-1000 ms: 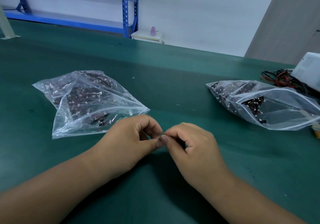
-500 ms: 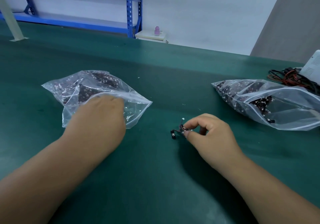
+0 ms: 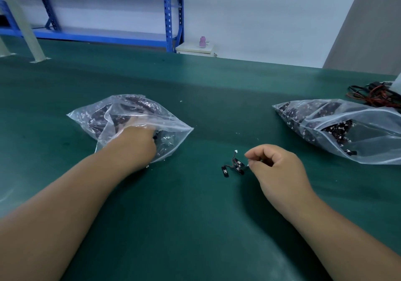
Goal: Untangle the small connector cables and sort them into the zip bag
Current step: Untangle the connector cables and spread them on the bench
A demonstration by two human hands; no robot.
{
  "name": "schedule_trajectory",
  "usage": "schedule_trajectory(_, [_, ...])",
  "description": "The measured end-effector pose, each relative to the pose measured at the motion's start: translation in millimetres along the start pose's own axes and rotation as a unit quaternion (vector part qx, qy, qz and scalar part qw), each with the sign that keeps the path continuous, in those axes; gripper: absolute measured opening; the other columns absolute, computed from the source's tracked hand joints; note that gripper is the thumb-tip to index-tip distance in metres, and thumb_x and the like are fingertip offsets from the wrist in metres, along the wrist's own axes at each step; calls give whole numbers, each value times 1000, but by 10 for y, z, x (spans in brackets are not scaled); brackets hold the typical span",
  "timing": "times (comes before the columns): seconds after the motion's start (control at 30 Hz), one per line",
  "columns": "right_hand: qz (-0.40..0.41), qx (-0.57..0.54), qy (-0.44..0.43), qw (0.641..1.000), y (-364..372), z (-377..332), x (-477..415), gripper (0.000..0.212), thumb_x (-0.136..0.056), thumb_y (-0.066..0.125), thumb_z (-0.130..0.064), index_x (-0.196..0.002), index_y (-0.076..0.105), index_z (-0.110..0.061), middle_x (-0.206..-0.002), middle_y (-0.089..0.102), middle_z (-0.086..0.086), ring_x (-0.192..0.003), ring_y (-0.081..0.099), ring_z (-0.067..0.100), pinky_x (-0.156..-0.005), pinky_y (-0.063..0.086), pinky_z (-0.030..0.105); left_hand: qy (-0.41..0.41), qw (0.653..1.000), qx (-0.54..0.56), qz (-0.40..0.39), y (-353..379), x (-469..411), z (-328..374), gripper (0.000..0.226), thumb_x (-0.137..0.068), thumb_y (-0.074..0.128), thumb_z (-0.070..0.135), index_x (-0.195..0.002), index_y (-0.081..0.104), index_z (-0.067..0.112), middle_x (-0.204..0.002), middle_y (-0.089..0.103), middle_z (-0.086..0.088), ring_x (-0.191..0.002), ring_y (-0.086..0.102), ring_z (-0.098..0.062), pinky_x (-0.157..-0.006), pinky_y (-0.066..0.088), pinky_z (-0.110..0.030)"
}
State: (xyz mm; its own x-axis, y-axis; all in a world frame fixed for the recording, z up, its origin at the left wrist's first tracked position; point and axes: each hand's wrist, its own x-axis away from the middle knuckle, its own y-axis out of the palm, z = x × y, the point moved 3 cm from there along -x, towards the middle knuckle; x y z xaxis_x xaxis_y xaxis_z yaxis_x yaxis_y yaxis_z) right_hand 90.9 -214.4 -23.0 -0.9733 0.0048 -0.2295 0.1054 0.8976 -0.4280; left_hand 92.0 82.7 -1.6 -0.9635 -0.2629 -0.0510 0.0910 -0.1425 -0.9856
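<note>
A small tangle of black connector cables with white plugs lies on the green mat, right of centre. My right hand pinches its right end between thumb and forefinger. My left hand is pushed into the mouth of the left zip bag, a clear bag holding many dark cables. Plastic and the bag's contents hide the fingers of that hand. A second clear zip bag with more cables lies at the right, its mouth open toward me.
The green mat covers the whole table. Red and black wires lie bunched at the far right edge. Behind the table stand a blue shelf rack and a white cabinet with a pink bottle.
Both hands were pinched together at the centre. The left hand then moved left and went into the left bag. The right hand stayed, holding the cable tangle on the mat.
</note>
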Motion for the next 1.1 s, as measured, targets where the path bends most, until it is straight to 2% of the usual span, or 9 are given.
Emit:
schedule_trajectory(0.03, [0,0,-1,1000,0,-5,2,28,-84,66,-3,-72,71,-28,-67,63,-14,-58,52,-1,-54,40,7,0,1000,-15,15,-6,-32,-10,28,-97,41,21,-119,57,19,-111,57,-4,-94,54,-17,-85,42,-31])
schedule_trajectory(0.1, [-1,3,-5,1000,-1,-15,4,28,-84,67,-3,-73,71,-28,-69,65,-12,-59,53,-1,-55,40,7,2,998,-57,25,-7,-55,-29,41,-100,37,38,-138,45,27,-150,42,-7,-135,39,-28,-113,31,-39])
schedule_trajectory(0.17, [-5,5,-6,1000,0,-22,6,27,-84,67,-3,-74,71,-28,-71,66,-14,-60,54,-1,-54,40,6,-6,997,-77,-4,-10,-12,-8,53,-100,31,52,-148,33,32,-160,26,-3,-147,22,-31,-119,21,-49])
schedule_trajectory(0.37, [-9,6,-7,1000,-4,-13,10,27,-84,68,-5,-73,71,-30,-73,66,-17,-60,54,-1,-55,40,6,7,970,-211,-119,-30,97,181,41,-106,23,33,-142,43,28,-143,48,-6,-129,49,-27,-104,41,-41])
schedule_trajectory(0.6, [-8,11,-10,1000,0,-7,7,27,-84,68,-7,-73,70,-31,-75,67,-18,-64,57,-1,-58,42,6,16,986,-157,-52,-37,139,263,28,-106,32,23,-118,56,20,-117,62,-2,-99,60,-18,-75,35,-27])
schedule_trajectory(0.7, [-7,9,-7,1000,-1,-4,5,27,-83,69,-7,-73,70,-31,-74,67,-18,-63,56,-2,-57,42,6,36,993,-111,10,-29,186,269,27,-106,29,29,-110,54,21,-94,61,2,-74,52,-14,-69,34,-27])
schedule_trajectory(0.77, [-6,7,-9,1000,-5,-11,9,26,-83,69,-7,-73,70,-31,-74,67,-16,-63,56,-2,-57,42,6,29,995,-100,9,13,224,245,32,-105,28,34,-115,56,19,-88,57,1,-78,52,-18,-74,40,-31])
schedule_trajectory(0.93, [-10,5,-8,1000,-5,-21,20,25,-84,69,-7,-74,70,-31,-72,66,-13,-60,55,-1,-55,40,6,15,998,-52,-45,85,265,186,39,-104,28,43,-130,50,24,-131,55,-4,-113,54,-24,-81,34,-31])
schedule_trajectory(1.1, [-11,4,-6,1000,-4,-27,22,25,-84,69,-7,-74,70,-31,-72,66,-13,-62,56,-1,-56,41,6,58,992,-110,14,55,308,238,29,-103,31,42,-113,52,25,-106,55,0,-94,54,-20,-72,33,-31])
